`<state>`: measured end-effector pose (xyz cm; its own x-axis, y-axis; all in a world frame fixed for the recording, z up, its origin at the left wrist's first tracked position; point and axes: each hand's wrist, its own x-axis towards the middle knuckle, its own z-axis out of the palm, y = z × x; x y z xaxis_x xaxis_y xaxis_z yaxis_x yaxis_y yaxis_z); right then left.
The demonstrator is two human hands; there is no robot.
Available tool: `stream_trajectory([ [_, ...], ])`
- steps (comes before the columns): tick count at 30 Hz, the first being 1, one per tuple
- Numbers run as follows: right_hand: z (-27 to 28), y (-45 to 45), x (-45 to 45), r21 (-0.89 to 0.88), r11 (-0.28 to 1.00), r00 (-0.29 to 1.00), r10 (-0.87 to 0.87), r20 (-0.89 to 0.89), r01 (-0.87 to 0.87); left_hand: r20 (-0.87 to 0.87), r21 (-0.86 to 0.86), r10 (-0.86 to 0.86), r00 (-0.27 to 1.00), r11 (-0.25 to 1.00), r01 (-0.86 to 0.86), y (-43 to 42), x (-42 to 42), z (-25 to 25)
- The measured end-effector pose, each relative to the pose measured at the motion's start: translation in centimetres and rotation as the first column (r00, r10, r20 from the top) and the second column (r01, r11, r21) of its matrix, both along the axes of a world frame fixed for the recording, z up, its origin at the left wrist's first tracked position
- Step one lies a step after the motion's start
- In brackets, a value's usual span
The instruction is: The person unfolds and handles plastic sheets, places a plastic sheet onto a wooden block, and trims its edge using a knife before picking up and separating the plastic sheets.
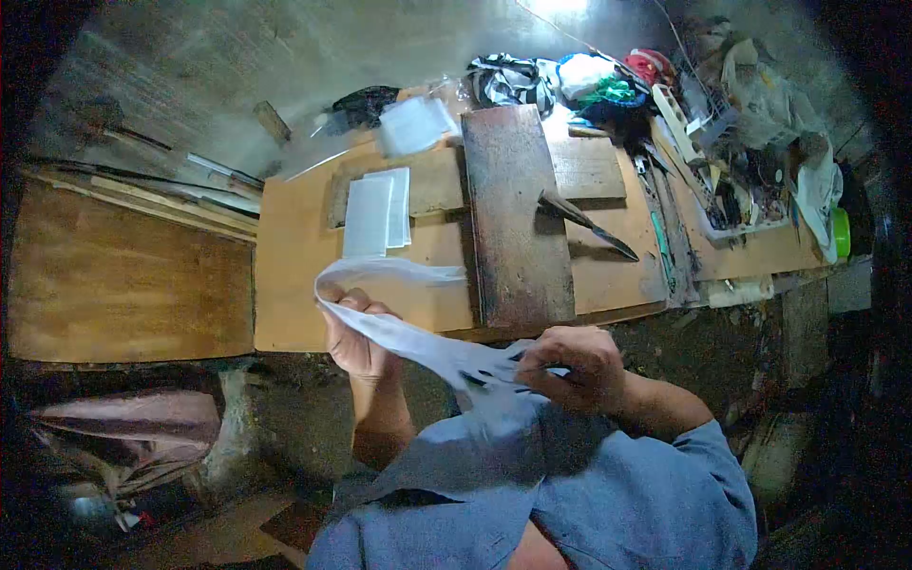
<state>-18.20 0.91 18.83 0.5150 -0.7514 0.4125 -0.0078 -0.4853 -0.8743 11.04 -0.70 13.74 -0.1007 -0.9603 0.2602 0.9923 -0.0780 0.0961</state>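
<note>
A thin, translucent white plastic sheet stretches between my two hands, above the table's front edge. My left hand has its fingers curled round the sheet, and a loose end of it trails right over the table. Close to my chest, my right hand pinches the other end, where the plastic is bunched and dark gaps show. Folded white sheets lie on the table just beyond my left hand. A thick dark wooden board lies beyond my right hand, with a dark pointed metal tool resting on it.
The wooden table carries another pale stack at the back. Bundled cloth and bags are piled behind the board. A cluttered tray and a green-handled tool are on the right. A lower brown panel extends left.
</note>
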Motion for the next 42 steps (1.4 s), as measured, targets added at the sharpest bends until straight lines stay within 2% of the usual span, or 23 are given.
stream_trajectory([
  [3,-0.1,0.0,-1.0,0.021,0.996,0.994,-0.08,-0.07,0.081,0.004,0.075,0.136,0.991,0.988,-0.136,-0.5,-0.7,0.1],
  [5,0.0,0.0,-1.7,0.059,0.992,0.991,-0.107,-0.078,0.112,0.026,-0.036,0.068,0.997,0.997,-0.067,-0.8,-0.3,-0.6],
  [8,0.1,-0.1,-3.3,0.122,0.974,0.979,-0.18,-0.101,0.191,0.235,0.15,0.229,0.945,0.951,-0.268,-1.4,-1.2,0.0],
  [11,0.2,-0.4,-5.3,0.095,0.948,0.937,-0.281,-0.207,0.305,0.18,0.301,0.232,0.956,0.912,-0.278,-2.1,-0.1,-1.2],
  [14,-1.9,-0.6,-9.0,0.15,0.903,0.896,-0.355,-0.266,0.403,0.249,0.288,0.22,0.943,0.913,-0.289,-2.4,0.5,-1.3],
  [15,-5.9,-0.6,-11.4,0.519,0.769,0.893,-0.45,0.024,0.373,0.26,0.293,0.205,0.943,0.914,-0.28,-2.5,1.1,-1.7],
  [17,-8.2,-1.1,-15.6,0.797,0.576,0.765,-0.591,0.255,0.18,0.34,0.263,0.222,0.914,0.911,-0.319,-2.6,2.0,-2.0],
  [18,-8.2,-1.4,-17.3,0.383,0.702,0.798,-0.558,-0.227,0.6,0.374,0.269,0.277,0.885,0.881,-0.389,-2.9,2.4,-2.2],
  [19,-7.1,-1.8,-17.8,0.089,0.748,0.697,-0.558,-0.45,0.657,0.407,0.274,0.328,0.852,0.846,-0.457,-3.1,2.8,-2.4],
  [20,-5.9,-2.2,-18.3,-0.226,0.743,0.505,-0.613,-0.608,0.631,0.389,0.302,0.342,0.855,0.83,-0.469,-3.3,3.4,-2.7],
  [21,-2.6,-2.7,-18.6,-0.371,0.802,0.312,-0.542,-0.78,0.468,0.383,0.301,0.347,0.856,0.83,-0.47,-3.4,3.8,-2.6],
  [23,0.3,-3.3,-19.3,-0.457,0.851,0.062,-0.487,-0.871,0.257,0.555,0.183,0.368,0.746,0.821,-0.541,-3.5,4.5,-2.5],
  [24,1.1,-3.6,-19.6,-0.53,0.786,0.304,-0.614,-0.728,0.318,0.513,0.3,0.346,0.785,0.785,-0.542,-3.6,5.0,-2.3],
  [26,3.4,-3.7,-19.3,-0.578,0.714,0.506,-0.694,-0.512,0.395,0.539,0.3,0.34,0.771,0.778,-0.553,-3.7,5.0,-2.1],
  [27,6.6,-3.6,-16.6,-0.435,0.748,0.577,-0.664,-0.476,0.502,0.571,0.298,0.332,0.75,0.768,-0.567,-4.0,4.9,-1.8],
  [28,9.0,-3.7,-14.3,-0.273,0.765,0.641,-0.64,-0.424,0.583,0.703,0.273,0.335,0.628,0.688,-0.673,-4.7,4.7,-2.3],
  [29,10.5,-4.0,-12.9,-0.278,0.765,0.642,-0.64,-0.423,0.581,0.886,0.118,0.237,0.399,0.716,-0.688,-4.9,5.8,-4.2],
  [31,12.7,-5.0,-10.5,-0.406,0.892,0.787,-0.391,-0.477,0.196,0.826,0.269,0.177,0.535,0.71,-0.651,-6.4,2.4,-2.4],
  [33,14.1,-5.2,-7.6,-0.36,0.932,0.793,-0.258,-0.552,0.053,0.85,0.185,0.22,0.478,0.726,-0.663,-6.5,-0.3,-0.9],
  [35,15.2,-5.6,-4.7,-0.302,0.95,0.774,-0.129,-0.62,-0.083,0.876,0.109,0.154,0.458,0.86,-0.498,-6.8,-1.9,-0.6],
  [37,16.2,-6.5,-1.9,-0.186,0.942,0.617,0.028,-0.787,-0.281,0.873,0.151,0.069,0.484,0.903,-0.402,-6.1,-4.8,3.2],
  [41,14.5,-10.8,1.9,-0.273,0.907,0.741,0.06,-0.669,-0.32,0.809,0.159,-0.029,0.587,0.972,-0.172,-5.7,-8.1,3.0],
  [42,13.9,-12.2,2.3,-0.279,0.906,0.757,0.066,-0.651,-0.319,0.893,-0.073,0.131,0.431,0.986,-0.15,-5.8,-8.3,1.9],
])
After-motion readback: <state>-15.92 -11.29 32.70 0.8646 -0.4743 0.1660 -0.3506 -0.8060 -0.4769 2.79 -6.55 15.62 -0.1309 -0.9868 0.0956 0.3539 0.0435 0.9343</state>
